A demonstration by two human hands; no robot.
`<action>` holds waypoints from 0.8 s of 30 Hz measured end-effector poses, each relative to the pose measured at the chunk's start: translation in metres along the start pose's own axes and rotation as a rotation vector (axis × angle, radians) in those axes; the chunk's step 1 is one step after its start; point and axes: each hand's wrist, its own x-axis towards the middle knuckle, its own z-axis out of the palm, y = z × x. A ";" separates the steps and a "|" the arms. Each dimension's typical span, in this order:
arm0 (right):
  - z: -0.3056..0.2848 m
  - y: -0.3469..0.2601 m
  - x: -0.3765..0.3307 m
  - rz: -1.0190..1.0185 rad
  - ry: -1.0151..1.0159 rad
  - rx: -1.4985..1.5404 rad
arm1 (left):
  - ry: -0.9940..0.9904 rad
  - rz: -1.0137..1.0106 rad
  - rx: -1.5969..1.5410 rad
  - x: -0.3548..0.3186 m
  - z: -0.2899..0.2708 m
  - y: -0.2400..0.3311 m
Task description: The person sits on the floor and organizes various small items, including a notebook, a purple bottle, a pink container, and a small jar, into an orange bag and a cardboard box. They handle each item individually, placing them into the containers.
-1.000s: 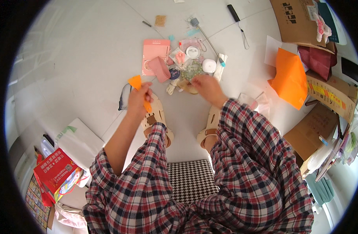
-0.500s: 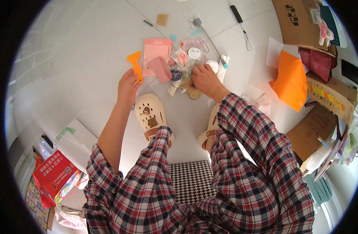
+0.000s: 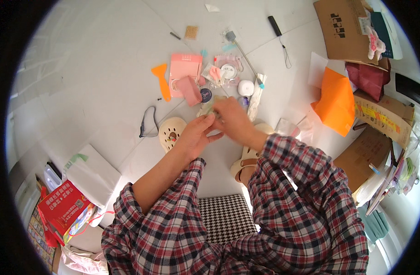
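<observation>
Both hands meet above the floor between my shoes. My left hand is closed, its fingertips against the right hand's. Slightly blurred, my right hand is closed too; whatever the two pinch is hidden behind the fingers. Just beyond them lies a pale, see-through greenish item, partly covered. Farther off are a pink card, a folded pink cloth band, a dark blue round tin and a round white case. An orange scraper rests left of the card.
A cream clog is beside each hand. A dark cord loop lies at the left. A long-handled brush, a black stick with a strap and a beige square lie farther away. Cardboard boxes and an orange bag line the right.
My left hand has let go of the orange scraper, now on the floor, and moved right to meet my right hand. The right hand has come nearer to me.
</observation>
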 end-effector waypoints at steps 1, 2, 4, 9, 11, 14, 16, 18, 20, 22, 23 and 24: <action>0.003 -0.012 -0.002 -0.079 -0.018 -0.073 | 0.065 0.017 -0.014 -0.002 0.003 -0.002; 0.000 -0.021 0.000 -0.170 -0.026 -0.151 | 0.060 0.028 -0.055 -0.001 -0.003 -0.003; -0.005 -0.025 -0.001 -0.162 -0.044 -0.118 | 0.033 0.050 -0.125 0.002 -0.015 -0.001; -0.050 -0.062 0.005 -0.216 0.101 0.042 | -0.073 0.272 -0.039 -0.020 0.040 0.037; -0.069 -0.081 0.008 -0.247 0.163 0.208 | -0.065 0.360 0.052 -0.028 0.055 0.058; -0.108 -0.101 -0.009 -0.200 0.203 0.238 | -0.061 0.376 0.151 -0.046 0.089 0.072; -0.130 -0.113 -0.017 -0.205 0.214 0.234 | -0.048 0.400 0.187 -0.064 0.103 0.086; -0.153 -0.117 -0.032 -0.222 0.225 0.230 | -0.071 0.420 0.176 -0.074 0.117 0.096; -0.165 -0.111 -0.046 -0.171 0.143 0.155 | -0.125 0.440 0.231 -0.107 0.132 0.110; -0.188 -0.089 -0.063 -0.155 0.093 0.081 | -0.213 0.441 0.279 -0.135 0.169 0.119; -0.192 -0.076 -0.070 -0.180 0.086 0.076 | -0.242 0.437 0.321 -0.155 0.185 0.126; -0.195 -0.056 -0.079 -0.189 0.067 0.064 | -0.275 0.419 0.346 -0.164 0.197 0.125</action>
